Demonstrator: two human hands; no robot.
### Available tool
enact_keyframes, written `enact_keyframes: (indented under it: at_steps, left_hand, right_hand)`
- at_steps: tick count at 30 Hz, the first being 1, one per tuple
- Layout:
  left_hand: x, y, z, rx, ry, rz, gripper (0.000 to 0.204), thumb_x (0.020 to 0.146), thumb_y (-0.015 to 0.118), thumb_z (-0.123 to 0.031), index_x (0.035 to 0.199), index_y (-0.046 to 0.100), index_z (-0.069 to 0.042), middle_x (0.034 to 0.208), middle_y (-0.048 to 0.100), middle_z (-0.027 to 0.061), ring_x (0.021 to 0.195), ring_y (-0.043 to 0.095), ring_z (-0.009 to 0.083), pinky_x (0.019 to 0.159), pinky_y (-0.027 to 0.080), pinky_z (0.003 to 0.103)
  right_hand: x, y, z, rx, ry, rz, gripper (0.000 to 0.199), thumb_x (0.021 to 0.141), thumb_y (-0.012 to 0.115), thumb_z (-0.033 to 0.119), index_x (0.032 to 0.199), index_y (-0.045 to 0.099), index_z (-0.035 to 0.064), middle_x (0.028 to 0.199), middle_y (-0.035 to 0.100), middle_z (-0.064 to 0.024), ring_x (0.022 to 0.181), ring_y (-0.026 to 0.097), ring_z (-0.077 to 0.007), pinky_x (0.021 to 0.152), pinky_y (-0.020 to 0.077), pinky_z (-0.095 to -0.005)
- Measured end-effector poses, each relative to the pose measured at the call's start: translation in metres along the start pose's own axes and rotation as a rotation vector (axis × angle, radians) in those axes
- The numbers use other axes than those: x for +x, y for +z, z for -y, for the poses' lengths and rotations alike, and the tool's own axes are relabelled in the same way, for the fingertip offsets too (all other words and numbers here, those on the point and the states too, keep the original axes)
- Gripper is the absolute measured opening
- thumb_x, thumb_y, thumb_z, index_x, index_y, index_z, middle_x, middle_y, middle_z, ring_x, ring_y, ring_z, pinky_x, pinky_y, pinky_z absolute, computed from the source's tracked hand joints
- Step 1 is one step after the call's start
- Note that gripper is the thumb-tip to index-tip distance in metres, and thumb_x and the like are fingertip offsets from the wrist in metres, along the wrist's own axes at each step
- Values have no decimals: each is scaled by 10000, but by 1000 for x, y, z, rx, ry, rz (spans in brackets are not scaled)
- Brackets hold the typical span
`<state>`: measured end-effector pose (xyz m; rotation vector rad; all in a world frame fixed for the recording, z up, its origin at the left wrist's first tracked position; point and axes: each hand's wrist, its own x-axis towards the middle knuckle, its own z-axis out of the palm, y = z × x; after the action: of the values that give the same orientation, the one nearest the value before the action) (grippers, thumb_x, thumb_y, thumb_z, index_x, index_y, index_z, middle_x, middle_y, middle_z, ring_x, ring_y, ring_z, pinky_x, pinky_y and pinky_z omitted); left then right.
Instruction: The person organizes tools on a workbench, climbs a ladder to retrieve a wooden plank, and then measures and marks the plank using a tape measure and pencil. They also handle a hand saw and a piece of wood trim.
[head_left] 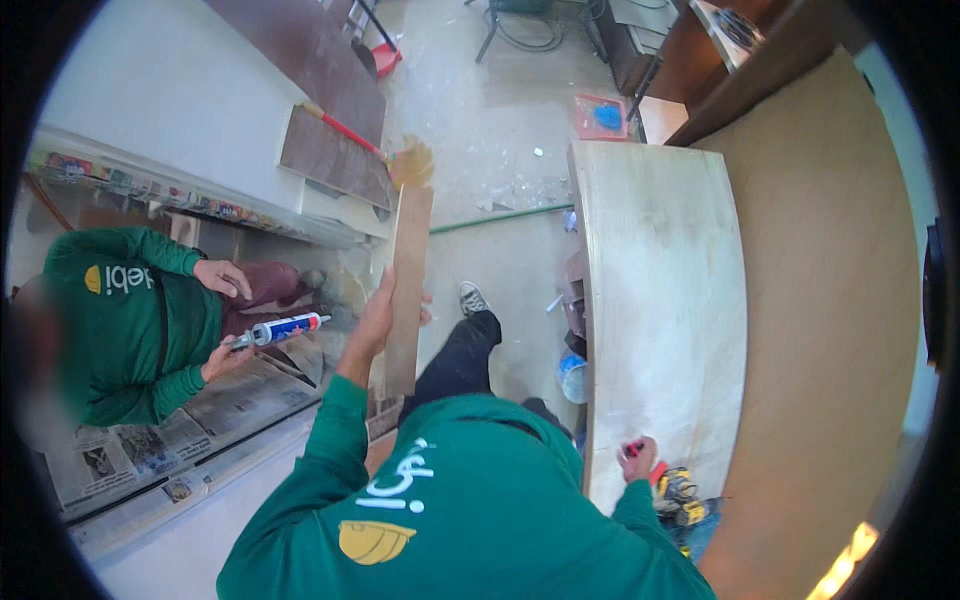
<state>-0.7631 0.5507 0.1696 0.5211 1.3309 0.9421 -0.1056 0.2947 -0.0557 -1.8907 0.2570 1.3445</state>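
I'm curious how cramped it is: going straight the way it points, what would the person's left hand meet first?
Likely the straw broom head, beyond the far end of the narrow board that the left hand holds; depth is unclear, so it might pass above.

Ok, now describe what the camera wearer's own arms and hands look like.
Both arms are in long, plain green sleeves that reach toward the wrists, with no lettering or emblem visible on them. The left hand and right hand are bare, without gloves. No cables show on either arm.
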Motion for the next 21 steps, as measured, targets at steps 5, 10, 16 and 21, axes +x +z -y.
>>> enact_keyframes:
  at_steps: [5,10,16,21]
  left_hand:
    - [73,-11,-67,152,57,-62,792,1052,375,-743,1261,604,-14,1003,667,74,765,666,160,735,558,330]
    - [140,-33,-135,276,112,-89,844,1020,369,-797,1163,615,-2,969,650,77,764,648,162,751,543,331]
    - [212,-57,-215,349,108,-137,897,989,354,-845,1050,641,3,887,631,87,811,654,183,777,540,349]
    - [306,-96,-249,342,-39,-192,865,1010,383,-806,1197,617,5,954,646,96,810,653,181,776,543,351]
  right_hand:
    - [-71,193,75,225,-7,276,258,1018,638,445,986,599,192,868,639,-34,843,649,-240,815,524,-547]
    - [-132,415,175,54,-166,590,379,984,663,257,1330,558,146,1024,677,-61,963,688,-243,799,574,-477]
    - [-157,589,276,-96,-160,740,221,969,704,248,1149,623,148,972,703,-77,837,697,-229,749,611,-444]
    - [-96,736,331,-197,15,772,262,988,681,377,1084,637,138,897,703,-92,779,711,-253,645,588,-434]
